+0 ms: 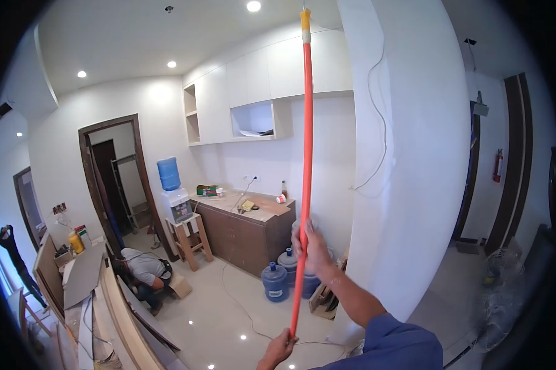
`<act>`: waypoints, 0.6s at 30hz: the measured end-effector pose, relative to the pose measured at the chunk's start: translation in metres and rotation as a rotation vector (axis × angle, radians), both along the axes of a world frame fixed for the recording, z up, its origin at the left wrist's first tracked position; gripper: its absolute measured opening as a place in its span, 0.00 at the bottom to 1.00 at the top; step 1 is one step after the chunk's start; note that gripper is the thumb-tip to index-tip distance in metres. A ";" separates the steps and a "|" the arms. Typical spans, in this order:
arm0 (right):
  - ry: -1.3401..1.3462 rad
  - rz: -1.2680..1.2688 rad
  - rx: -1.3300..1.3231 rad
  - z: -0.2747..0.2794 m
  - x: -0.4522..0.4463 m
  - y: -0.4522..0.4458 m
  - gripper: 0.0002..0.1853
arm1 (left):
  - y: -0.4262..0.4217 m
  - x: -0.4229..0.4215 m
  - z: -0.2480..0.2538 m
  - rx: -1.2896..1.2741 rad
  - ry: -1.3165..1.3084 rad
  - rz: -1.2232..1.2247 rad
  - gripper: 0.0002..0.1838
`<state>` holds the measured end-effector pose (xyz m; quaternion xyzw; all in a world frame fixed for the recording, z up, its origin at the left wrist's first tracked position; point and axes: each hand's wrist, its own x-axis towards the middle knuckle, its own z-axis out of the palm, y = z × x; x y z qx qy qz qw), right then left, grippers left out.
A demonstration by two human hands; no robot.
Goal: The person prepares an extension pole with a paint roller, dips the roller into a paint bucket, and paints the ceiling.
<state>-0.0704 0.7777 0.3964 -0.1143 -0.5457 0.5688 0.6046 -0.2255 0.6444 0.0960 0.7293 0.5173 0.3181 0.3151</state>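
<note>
A long orange-red pole (308, 142) rises almost upright in front of me. Its top end is a yellow fitting (306, 26) that reaches close to the ceiling; what sits above it is too small to make out. My right hand (316, 248) is closed around the pole at about mid-view, below the wall cabinets. Lower down, my left hand (280, 349) grips the pole near its bottom end. A white curved column (407, 154) stands just to the right of the pole.
Blue water jugs (275, 282) stand by the brown counter (247, 237). A water dispenser (178, 203) rests on a wooden stool (191, 240). Another person (145, 271) crouches near boards (114, 308) at left. A cord (235, 299) crosses the floor. A fan (500, 290) is at right.
</note>
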 end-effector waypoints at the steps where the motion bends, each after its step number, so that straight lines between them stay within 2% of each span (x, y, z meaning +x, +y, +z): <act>1: -0.022 -0.046 -0.026 -0.020 0.006 -0.010 0.28 | -0.006 0.005 -0.005 -0.086 0.104 -0.057 0.17; 3: -0.082 -0.149 -0.011 -0.058 0.016 -0.033 0.30 | -0.020 0.018 -0.016 -0.016 0.170 -0.066 0.15; 7: -0.200 -0.202 0.026 -0.146 0.060 -0.056 0.31 | -0.044 0.045 -0.002 0.029 -0.056 0.048 0.17; 8: -0.246 -0.261 0.094 -0.174 0.073 -0.058 0.31 | -0.043 0.049 -0.008 -0.037 -0.160 0.059 0.18; 9: -0.288 -0.323 0.158 -0.199 0.084 -0.060 0.32 | -0.046 0.061 -0.001 0.115 -0.278 0.106 0.16; 11: -0.233 -0.169 0.058 -0.215 0.110 -0.101 0.32 | -0.065 0.097 0.023 0.409 -0.503 0.188 0.18; 13: -0.230 -0.103 0.046 -0.251 0.128 -0.122 0.33 | -0.096 0.126 0.074 0.322 -0.615 0.208 0.16; 15: -0.237 -0.052 0.025 -0.278 0.144 -0.151 0.33 | -0.113 0.145 0.092 0.231 -0.674 0.172 0.13; 17: -0.246 -0.020 0.003 -0.297 0.157 -0.185 0.34 | -0.129 0.150 0.094 0.143 -0.675 0.074 0.22; 18: -0.244 -0.002 -0.031 -0.308 0.164 -0.201 0.35 | -0.142 0.160 0.110 0.162 -0.628 0.056 0.28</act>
